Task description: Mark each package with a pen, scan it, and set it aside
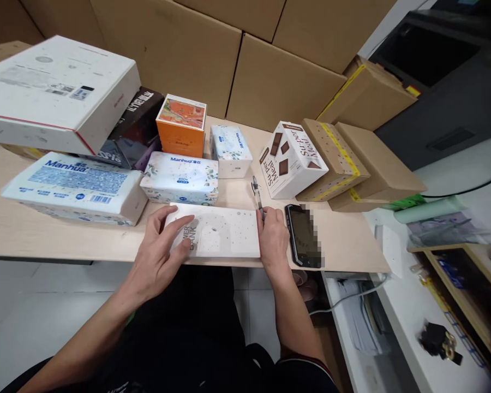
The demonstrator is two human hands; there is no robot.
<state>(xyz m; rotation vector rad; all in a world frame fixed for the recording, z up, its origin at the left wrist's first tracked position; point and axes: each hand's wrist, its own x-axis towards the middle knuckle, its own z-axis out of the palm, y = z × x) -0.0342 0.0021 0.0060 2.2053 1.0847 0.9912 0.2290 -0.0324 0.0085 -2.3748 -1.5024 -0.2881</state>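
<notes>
A flat white power bank box point(229, 232) lies near the table's front edge, printed with "POWER BANK" at its left end. My left hand point(163, 245) grips that end, thumb and a finger over the top and the other fingers behind it. Against the box's right end, my right hand point(274, 237) is closed, its fingers curled around the edge. A pen point(256, 191) points away from the right hand's fingers; I cannot tell whether they hold it or it lies on the table. Just right of this hand is a black handheld device point(303, 234), partly pixelated.
Tissue packs point(180, 177) stand behind the box, beside an orange box point(182, 128). A big white box point(61, 93) rests on other boxes at left. A "Super Meal" box point(290, 161) and brown cartons point(376, 158) are at right. Stacked cartons point(180, 60) form the back wall.
</notes>
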